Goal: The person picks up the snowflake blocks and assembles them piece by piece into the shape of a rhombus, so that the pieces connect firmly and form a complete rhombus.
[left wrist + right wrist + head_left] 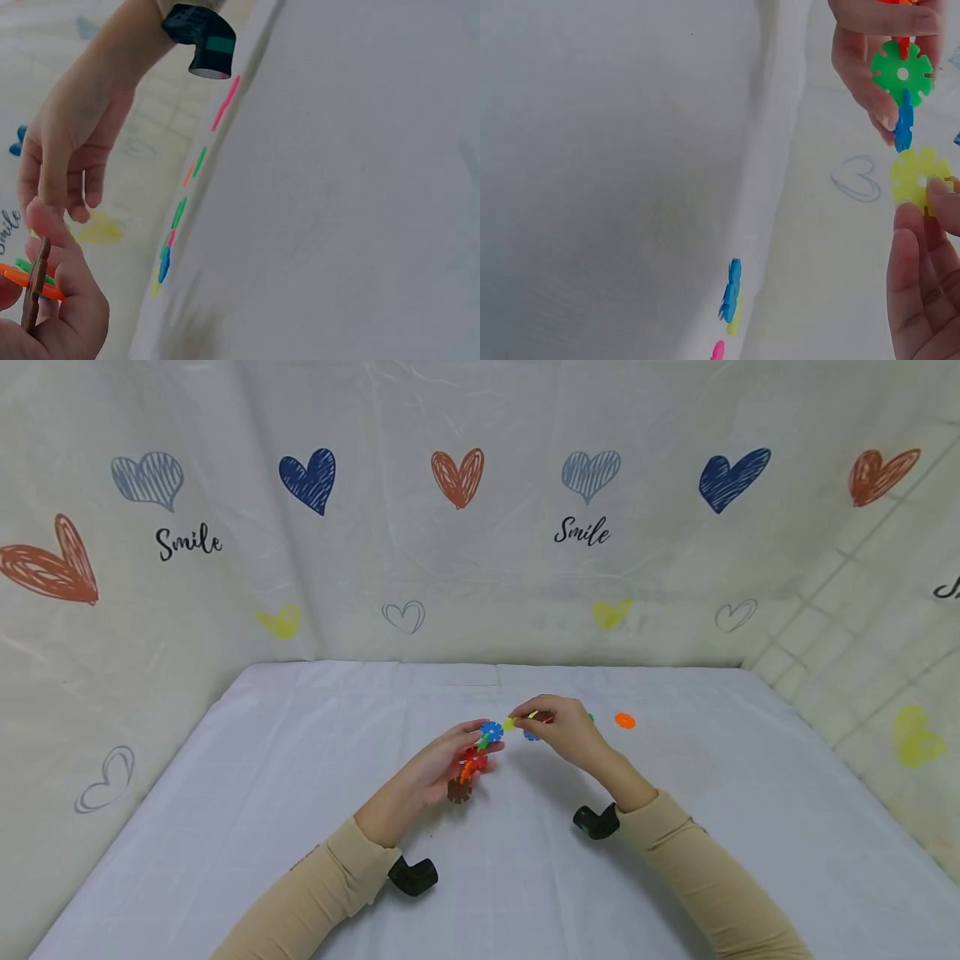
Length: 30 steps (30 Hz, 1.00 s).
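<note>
My left hand (442, 760) holds a chain of notched plastic discs slotted into one another. Along it run a brown disc (459, 791), an orange disc (30, 280), a red disc (475, 759), a green disc (902, 73) and a blue disc (904, 124). Between thumb and fingertips, my right hand (566, 731) pinches a yellow disc (919, 178). Its edge meets the free end of the blue disc in the right wrist view. Brown edges show beside the yellow disc at my right fingers, mostly hidden by them.
Loose discs lie on the white-covered table (480, 893) beyond my right hand, among them an orange disc (625, 720), a blue disc (732, 291) and a pink disc (225, 103). A white cloth printed with hearts (457, 477) hangs behind. Black wrist mounts (596, 821) protrude under both sleeves.
</note>
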Motion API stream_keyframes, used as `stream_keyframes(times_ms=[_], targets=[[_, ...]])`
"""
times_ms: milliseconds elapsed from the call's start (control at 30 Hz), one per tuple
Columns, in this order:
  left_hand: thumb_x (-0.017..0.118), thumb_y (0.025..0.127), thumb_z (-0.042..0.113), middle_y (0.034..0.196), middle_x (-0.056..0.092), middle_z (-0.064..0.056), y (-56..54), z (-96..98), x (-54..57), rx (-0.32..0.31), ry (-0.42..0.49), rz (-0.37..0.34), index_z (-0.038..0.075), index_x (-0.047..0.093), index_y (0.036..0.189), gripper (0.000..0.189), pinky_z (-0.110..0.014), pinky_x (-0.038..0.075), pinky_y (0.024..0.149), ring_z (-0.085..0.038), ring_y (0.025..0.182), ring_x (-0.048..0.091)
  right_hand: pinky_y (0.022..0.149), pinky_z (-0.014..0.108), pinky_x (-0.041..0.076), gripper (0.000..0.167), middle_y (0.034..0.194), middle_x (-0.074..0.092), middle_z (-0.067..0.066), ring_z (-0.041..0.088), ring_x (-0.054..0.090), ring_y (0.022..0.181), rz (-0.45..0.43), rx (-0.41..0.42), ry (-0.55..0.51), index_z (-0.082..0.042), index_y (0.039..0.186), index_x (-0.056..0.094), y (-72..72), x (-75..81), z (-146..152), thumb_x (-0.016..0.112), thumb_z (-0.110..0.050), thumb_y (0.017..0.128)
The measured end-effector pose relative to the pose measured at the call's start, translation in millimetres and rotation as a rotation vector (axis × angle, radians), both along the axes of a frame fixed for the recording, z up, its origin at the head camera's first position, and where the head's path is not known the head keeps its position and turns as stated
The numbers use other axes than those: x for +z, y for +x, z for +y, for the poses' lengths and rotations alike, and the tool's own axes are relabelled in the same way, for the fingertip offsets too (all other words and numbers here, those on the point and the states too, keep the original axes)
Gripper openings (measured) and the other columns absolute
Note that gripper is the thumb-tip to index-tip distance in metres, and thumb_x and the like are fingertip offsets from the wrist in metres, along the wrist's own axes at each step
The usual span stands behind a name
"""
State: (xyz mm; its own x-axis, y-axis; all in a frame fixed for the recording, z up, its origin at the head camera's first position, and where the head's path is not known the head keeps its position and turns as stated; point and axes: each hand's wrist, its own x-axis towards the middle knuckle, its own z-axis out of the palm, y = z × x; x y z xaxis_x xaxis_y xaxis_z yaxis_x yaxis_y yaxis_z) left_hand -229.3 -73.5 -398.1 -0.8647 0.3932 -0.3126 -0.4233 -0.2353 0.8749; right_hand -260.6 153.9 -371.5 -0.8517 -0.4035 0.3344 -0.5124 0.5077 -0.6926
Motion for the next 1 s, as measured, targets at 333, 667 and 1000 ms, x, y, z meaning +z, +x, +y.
stream_keyframes(times_ms=[333,667,1000], targets=[[0.044,0.111,0.021,0.131,0.065,-0.012,-0.4,0.6,-1.3,0.010,-0.012,-0.005,0.013,0.041,0.153,0.042,-0.016,0.051,0.060,-0.011,0.076,0.064,0.074,0.028,0.057,0.014,0.100,0.075,0.007,0.030,0.069,0.085,-0.053,0.043,-0.068,-0.002,0.107,0.078,-3.1,-3.9,0.3,0.074,-0.003,0.094],[0.045,0.111,0.028,0.127,0.068,-0.013,-1.3,0.0,0.0,-0.016,-0.081,-0.006,0.008,0.049,0.136,0.032,-0.017,0.051,0.059,-0.011,0.074,0.066,0.078,0.026,0.056,0.014,0.099,0.075,0.007,0.032,0.069,0.085,-0.025,0.111,-0.101,-0.003,0.107,0.079,-5.1,-4.4,-0.4,0.073,-0.003,0.095],[0.050,0.109,0.032,0.127,0.069,-0.012,-1.5,2.4,-1.4,0.031,-0.141,-0.019,0.010,0.053,0.120,0.025,-0.018,0.052,0.061,-0.011,0.074,0.067,0.075,0.029,0.059,0.015,0.096,0.074,0.003,0.015,0.063,0.076,0.131,0.144,-0.056,-0.004,0.104,0.080,-3.3,-5.9,-4.9,0.074,0.002,0.091]])
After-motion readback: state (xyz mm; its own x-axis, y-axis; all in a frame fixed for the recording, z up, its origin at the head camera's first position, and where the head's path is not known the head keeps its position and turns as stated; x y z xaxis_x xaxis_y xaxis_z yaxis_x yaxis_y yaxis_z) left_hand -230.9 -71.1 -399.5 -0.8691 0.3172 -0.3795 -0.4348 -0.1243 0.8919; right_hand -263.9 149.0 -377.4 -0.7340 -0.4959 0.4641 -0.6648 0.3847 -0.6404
